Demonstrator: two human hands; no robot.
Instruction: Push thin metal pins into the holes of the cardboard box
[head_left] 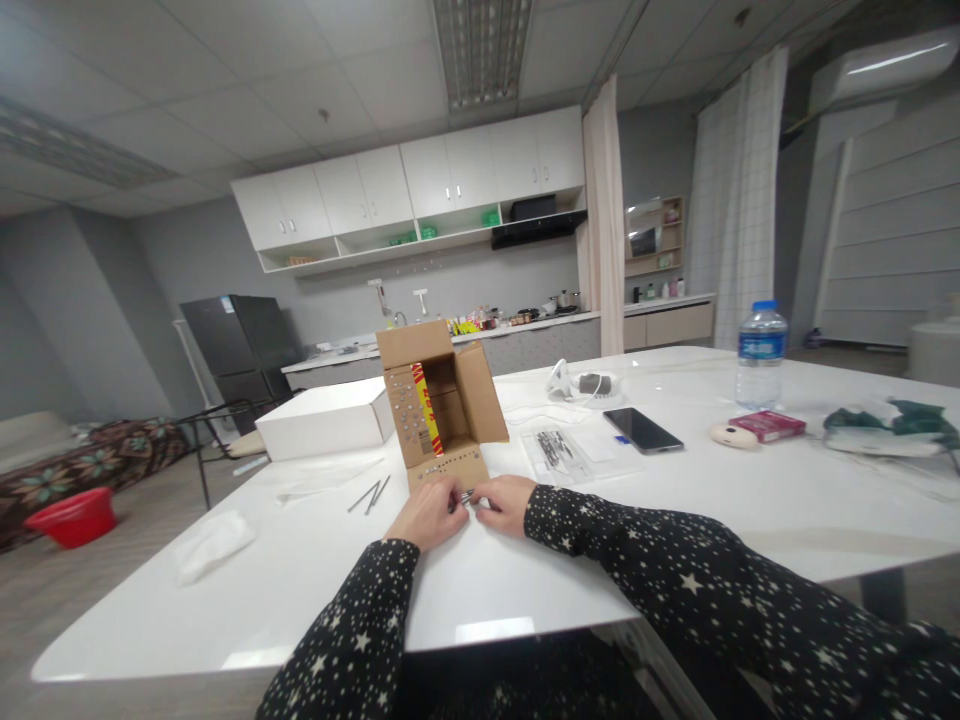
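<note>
An open cardboard box lies on its side on the white table, its opening towards me and one flap folded down in front. Small silvery dots cover that flap and the box's left panel. At the flap's near edge, my left hand is closed with its fingers curled. Close beside it, my right hand is closed too, thumb and fingers pinched. Something small, dark and metallic shows between the fingertips; its kind is unclear. Several thin metal rods lie to the left of my left hand.
A white box stands behind on the left, with crumpled white plastic nearer me. To the right are a printed plastic bag, a phone, a red packet, a water bottle and a white cabled device.
</note>
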